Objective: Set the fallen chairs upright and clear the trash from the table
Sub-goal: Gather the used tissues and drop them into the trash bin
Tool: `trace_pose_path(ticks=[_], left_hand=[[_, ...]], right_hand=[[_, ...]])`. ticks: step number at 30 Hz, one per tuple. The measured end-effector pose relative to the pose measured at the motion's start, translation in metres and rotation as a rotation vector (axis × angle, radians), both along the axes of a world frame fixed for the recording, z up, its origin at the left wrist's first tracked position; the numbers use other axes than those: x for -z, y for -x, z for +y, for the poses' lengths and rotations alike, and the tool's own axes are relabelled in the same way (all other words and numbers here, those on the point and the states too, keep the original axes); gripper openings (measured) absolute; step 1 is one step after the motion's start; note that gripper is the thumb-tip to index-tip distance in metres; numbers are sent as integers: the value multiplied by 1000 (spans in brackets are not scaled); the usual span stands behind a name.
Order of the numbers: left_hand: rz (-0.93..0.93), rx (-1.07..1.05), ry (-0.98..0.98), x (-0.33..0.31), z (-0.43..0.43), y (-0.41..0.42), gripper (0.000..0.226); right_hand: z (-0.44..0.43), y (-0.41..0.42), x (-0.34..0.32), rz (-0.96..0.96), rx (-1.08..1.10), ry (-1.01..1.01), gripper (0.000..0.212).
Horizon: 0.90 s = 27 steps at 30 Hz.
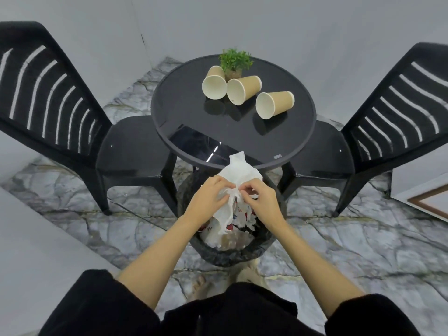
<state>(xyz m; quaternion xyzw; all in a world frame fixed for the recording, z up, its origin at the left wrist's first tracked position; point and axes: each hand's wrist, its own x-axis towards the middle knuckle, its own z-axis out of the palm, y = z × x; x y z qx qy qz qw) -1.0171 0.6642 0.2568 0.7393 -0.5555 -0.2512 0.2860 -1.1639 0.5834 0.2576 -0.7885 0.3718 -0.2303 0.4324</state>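
Observation:
Both black plastic chairs stand upright, one on the left [80, 132] and one on the right [363, 141] of the round black table [184, 112]. Three brown paper cups lie on their sides on the table: left [214, 82], middle [242, 89], right [274, 104]. My left hand [208, 197] and my right hand [261, 200] both pinch a crumpled white tissue [238, 177] above a bin lined with a black bag [242, 253], which holds paper waste.
A small green potted plant [235, 61] stands at the far side of the table behind the cups. Grey walls close in behind the chairs. The floor is grey marble tile [363, 251]. A white framed panel [426, 202] lies at the right.

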Motion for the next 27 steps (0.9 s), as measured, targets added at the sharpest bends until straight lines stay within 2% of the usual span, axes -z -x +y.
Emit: trace_pose_path(ticks=[11,14,19,23,27], left_hand=[[34,97,-270,61,-1,4,27],[-5,139,-359,76,-10,7,32],[-192,242,-562,89,-20,9,52],[-266,266,-588,87,-23,8,53],[-281,261,-572,80,-26,8,53]], right_hand=[[-5,24,65,273,-21,-106,6],[-10,26,83,331,-47,-134,7],[-23,29,96,525,-99,-171,30],[-33,29,97,680,-152,-110,39],[-38,28,87,688,-174,-60,41]])
